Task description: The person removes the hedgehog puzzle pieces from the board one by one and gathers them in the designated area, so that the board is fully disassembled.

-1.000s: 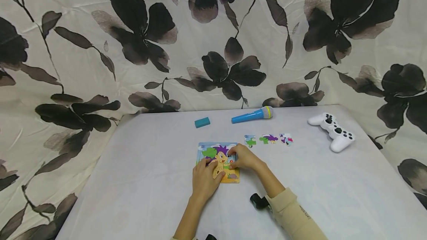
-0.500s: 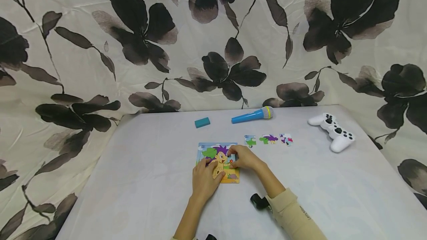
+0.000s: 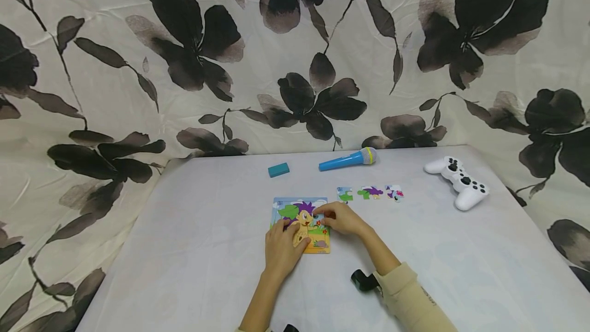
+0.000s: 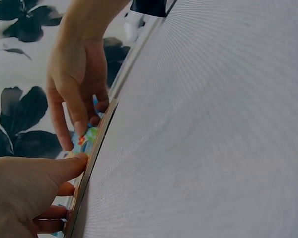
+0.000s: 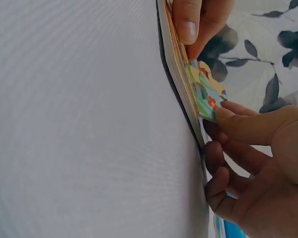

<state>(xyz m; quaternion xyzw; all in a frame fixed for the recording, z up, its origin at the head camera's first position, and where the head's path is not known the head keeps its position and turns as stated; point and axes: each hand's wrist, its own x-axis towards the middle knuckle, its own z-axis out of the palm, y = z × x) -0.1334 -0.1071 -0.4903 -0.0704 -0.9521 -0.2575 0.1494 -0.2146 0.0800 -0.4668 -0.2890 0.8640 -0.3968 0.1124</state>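
A jigsaw puzzle board [image 3: 318,248] with a cartoon hedgehog picture lies on the table. My left hand [image 3: 282,250] rests on its left and lower part, fingers spread and thumb pressing near the bottom. At the board's right edge, my right hand [image 3: 340,218] pinches a puzzle piece [image 5: 212,102] with red flowers on it between thumb and index finger. The right wrist view has this piece tilted up slightly from the board. Part of the picture is hidden under both hands. Beyond the board lie three loose puzzle pieces [image 3: 370,192] in a row.
A teal block [image 3: 278,169] and a blue toy microphone [image 3: 345,160] lie toward the table's far edge. A white game controller [image 3: 457,182] is at the right. Behind the white table [image 3: 184,260] hangs a floral cloth [image 3: 258,55].
My right hand and forearm have shifted slightly right, and more of the red flowers shows beside the thumb. The left hand stays in place on the board.
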